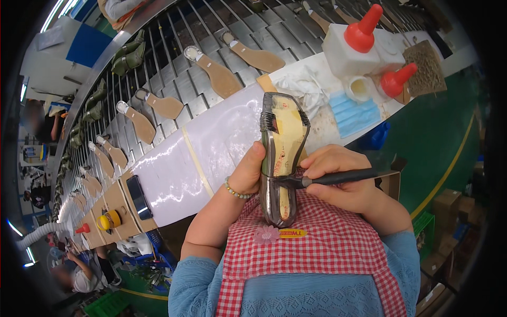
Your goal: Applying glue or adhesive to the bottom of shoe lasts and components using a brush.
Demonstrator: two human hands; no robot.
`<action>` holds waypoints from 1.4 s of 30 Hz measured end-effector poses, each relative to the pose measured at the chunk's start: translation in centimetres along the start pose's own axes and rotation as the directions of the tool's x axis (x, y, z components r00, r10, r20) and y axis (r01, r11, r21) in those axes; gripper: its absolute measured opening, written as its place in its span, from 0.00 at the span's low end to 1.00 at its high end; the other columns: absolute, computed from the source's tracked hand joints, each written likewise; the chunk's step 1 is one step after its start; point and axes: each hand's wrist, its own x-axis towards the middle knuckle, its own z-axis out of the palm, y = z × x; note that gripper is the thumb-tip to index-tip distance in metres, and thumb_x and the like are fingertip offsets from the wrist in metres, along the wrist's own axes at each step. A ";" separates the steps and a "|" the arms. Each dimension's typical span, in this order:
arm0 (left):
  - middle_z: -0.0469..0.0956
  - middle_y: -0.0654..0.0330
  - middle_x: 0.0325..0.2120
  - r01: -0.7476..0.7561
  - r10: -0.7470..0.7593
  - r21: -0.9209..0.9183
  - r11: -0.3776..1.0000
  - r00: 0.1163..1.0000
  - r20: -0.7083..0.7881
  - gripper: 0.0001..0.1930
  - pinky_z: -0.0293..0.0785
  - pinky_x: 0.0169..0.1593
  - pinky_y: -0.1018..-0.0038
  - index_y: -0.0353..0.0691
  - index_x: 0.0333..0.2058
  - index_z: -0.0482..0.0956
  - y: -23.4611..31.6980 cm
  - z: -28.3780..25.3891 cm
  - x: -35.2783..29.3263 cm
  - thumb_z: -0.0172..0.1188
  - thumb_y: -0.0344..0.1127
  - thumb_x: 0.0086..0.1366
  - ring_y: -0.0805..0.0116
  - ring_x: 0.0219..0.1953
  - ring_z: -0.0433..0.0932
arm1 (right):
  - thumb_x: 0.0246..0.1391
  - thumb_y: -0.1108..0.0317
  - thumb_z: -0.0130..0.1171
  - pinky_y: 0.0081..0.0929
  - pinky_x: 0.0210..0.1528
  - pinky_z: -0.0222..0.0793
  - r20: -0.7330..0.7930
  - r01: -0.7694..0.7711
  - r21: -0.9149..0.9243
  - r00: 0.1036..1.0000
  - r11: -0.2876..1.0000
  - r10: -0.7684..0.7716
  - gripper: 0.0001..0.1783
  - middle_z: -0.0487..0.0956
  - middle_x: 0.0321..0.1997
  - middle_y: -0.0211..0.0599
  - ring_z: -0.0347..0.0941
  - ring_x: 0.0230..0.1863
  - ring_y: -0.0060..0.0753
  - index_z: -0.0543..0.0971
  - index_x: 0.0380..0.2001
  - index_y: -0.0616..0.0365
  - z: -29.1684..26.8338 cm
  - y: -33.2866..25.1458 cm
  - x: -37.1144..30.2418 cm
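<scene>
Upside down in front of my chest is a lasted shoe upper (pixel 285 140), dark and glossy at the heel end, with a cream bottom facing me and pleated dark edges at the toe. My left hand (pixel 248 171) is closed round its left side, the thumb pointing up along the edge. In my right hand (pixel 340 171) is a black-handled brush (pixel 348 176), held level between fingers and thumb. Its dark head lies across the narrow waist of the shoe bottom; the bristles are hard to make out. Part of the shoe's far side is hidden.
Tan shoe soles (pixel 217 76) and green uppers (pixel 129 57) lie on the slatted metal conveyor (pixel 190 95) beyond. On the white bench are red-tipped bottles (pixel 351 47), an open jar (pixel 359 89), a blue mask (pixel 353 113) and a phone (pixel 138 196). Cardboard boxes (pixel 446 208) stand right; other people work left.
</scene>
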 end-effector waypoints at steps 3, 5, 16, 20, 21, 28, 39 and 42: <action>0.74 0.54 0.48 0.004 -0.004 -0.010 1.000 1.000 -0.019 0.44 0.72 0.52 0.71 0.34 0.55 0.67 0.0 0.3 -0.2 0.51 0.71 0.55 0.66 0.49 0.75 | 0.39 0.74 0.69 0.29 0.40 0.71 -0.003 0.080 -0.071 0.997 0.994 -0.080 0.11 0.79 0.33 0.39 0.77 0.38 0.38 0.79 0.29 0.60 0.1 -0.2 0.1; 0.74 0.54 0.48 0.010 -0.010 0.004 1.000 1.000 -0.004 0.44 0.72 0.52 0.71 0.34 0.55 0.67 0.1 0.1 -0.2 0.51 0.71 0.55 0.66 0.49 0.75 | 0.38 0.74 0.70 0.30 0.40 0.72 0.013 0.096 -0.066 0.995 0.993 -0.095 0.11 0.79 0.32 0.38 0.77 0.38 0.39 0.79 0.29 0.59 0.2 -0.3 0.1; 0.73 0.54 0.50 0.047 -0.046 -0.015 0.999 0.999 0.014 0.44 0.73 0.52 0.72 0.35 0.58 0.64 -0.3 -0.4 -0.6 0.50 0.71 0.57 0.67 0.50 0.74 | 0.41 0.73 0.69 0.28 0.40 0.71 0.099 -0.052 0.106 0.994 0.993 0.042 0.09 0.79 0.31 0.38 0.77 0.38 0.36 0.79 0.28 0.60 0.4 -0.3 0.2; 0.73 0.55 0.51 0.024 -0.024 0.001 1.000 1.000 -0.017 0.45 0.73 0.52 0.72 0.36 0.58 0.63 -0.5 -0.3 -0.8 0.49 0.71 0.56 0.67 0.51 0.74 | 0.39 0.73 0.69 0.29 0.38 0.72 0.046 0.113 -0.158 0.993 0.981 -0.107 0.10 0.79 0.30 0.36 0.78 0.37 0.38 0.79 0.27 0.58 0.4 -0.7 0.8; 0.73 0.55 0.51 0.021 -0.021 -0.003 1.000 0.999 -0.045 0.45 0.73 0.52 0.72 0.36 0.58 0.63 -0.6 -0.3 -1.0 0.49 0.71 0.56 0.67 0.51 0.74 | 0.39 0.73 0.69 0.29 0.38 0.72 0.046 0.115 -0.156 0.993 0.981 -0.109 0.10 0.79 0.30 0.36 0.78 0.37 0.38 0.79 0.27 0.58 0.6 -0.8 0.7; 0.72 0.54 0.51 0.033 -0.033 0.006 0.999 0.999 0.011 0.44 0.73 0.52 0.72 0.36 0.58 0.63 -0.3 -0.6 -1.2 0.48 0.71 0.57 0.67 0.51 0.74 | 0.37 0.73 0.70 0.31 0.37 0.72 0.080 0.136 -0.108 0.989 0.985 -0.128 0.11 0.79 0.29 0.33 0.78 0.36 0.39 0.79 0.26 0.56 1.1 -1.0 0.1; 0.74 0.58 0.48 -0.102 0.104 -0.058 0.993 0.994 0.036 0.43 0.74 0.50 0.72 0.35 0.58 0.62 -0.5 -5.3 -2.3 0.57 0.66 0.55 0.69 0.47 0.75 | 0.45 0.76 0.66 0.26 0.44 0.71 0.117 -0.155 0.383 0.986 0.910 0.119 0.09 0.79 0.36 0.43 0.76 0.40 0.32 0.78 0.32 0.65 0.0 -1.7 0.3; 0.73 0.56 0.48 -0.304 0.284 0.193 0.933 0.950 0.128 0.47 0.69 0.56 0.64 0.35 0.60 0.58 2.9 -4.4 -2.8 0.73 0.48 0.47 0.60 0.51 0.73 | 0.47 0.76 0.64 0.27 0.46 0.70 -0.151 -0.168 0.552 0.943 0.817 0.296 0.12 0.79 0.38 0.43 0.75 0.42 0.30 0.76 0.37 0.64 0.0 -0.5 -0.9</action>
